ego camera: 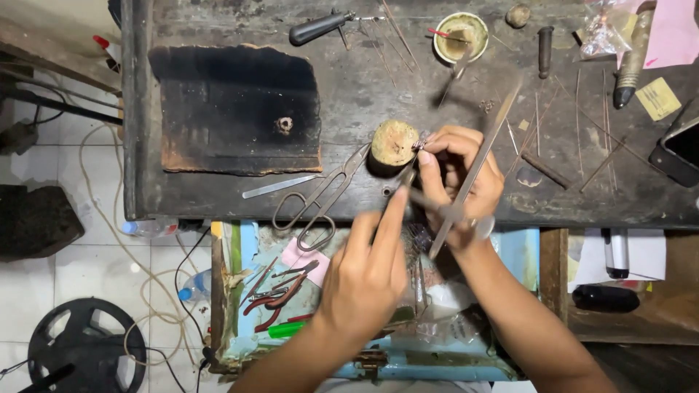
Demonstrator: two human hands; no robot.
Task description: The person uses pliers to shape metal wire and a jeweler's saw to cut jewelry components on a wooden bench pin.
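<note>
My right hand point(460, 178) pinches a small glinting metal piece point(421, 143) against a round wooden peg point(393, 142) at the bench's front edge. A long flat metal file point(489, 138) runs slantwise through the same hand, one end past the wrist. My left hand point(368, 271) comes up from below with its index finger stretched along a thin dark tool point(408, 178). The tool's tip points at the spot between the peg and the right fingers. The tip itself is partly hidden by the fingers.
Metal shears point(320, 200) lie left of the peg, beside a charred black block point(233, 109). A small bowl point(460, 36), a black-handled tool point(320, 28), loose wires and a phone point(677, 153) sit on the dark bench point(364, 94). An open drawer point(240, 306) below holds red-handled pliers point(277, 298).
</note>
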